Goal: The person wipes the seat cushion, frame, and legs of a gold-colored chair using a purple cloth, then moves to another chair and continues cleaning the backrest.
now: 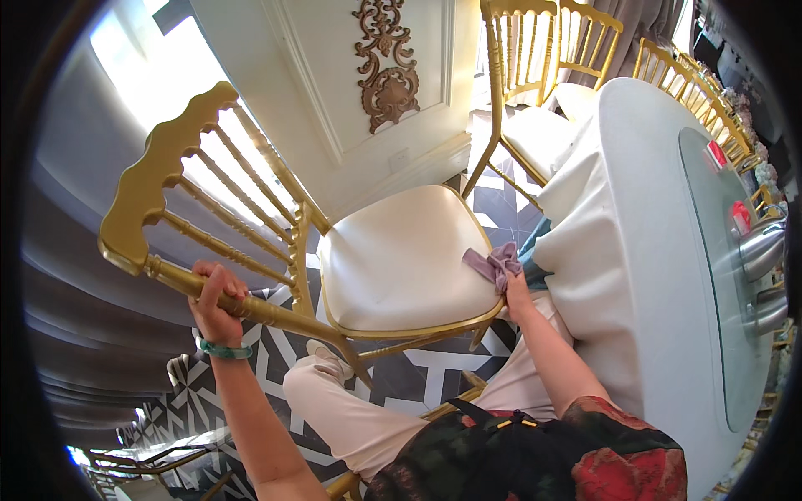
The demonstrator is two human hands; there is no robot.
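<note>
A gold chair (280,313) with a spindled back and a white padded seat (393,259) stands in front of me, its back toward the left. My left hand (219,296) is wrapped round the near upright of the chair's back; a green bangle circles that wrist. At the seat's right front edge, my right hand (516,292) is closed on a crumpled mauve cloth (501,265). Part of the cloth lies over the white seat. The fingers of that hand are partly hidden behind the cloth.
On the right is a round table (643,250) under a white cloth, bearing a glass turntable (710,275), red items and shiny metal vessels (762,250). More gold chairs (526,50) stand beyond. Grey curtains (75,250) hang at left; a white panelled wall (334,83) rises behind.
</note>
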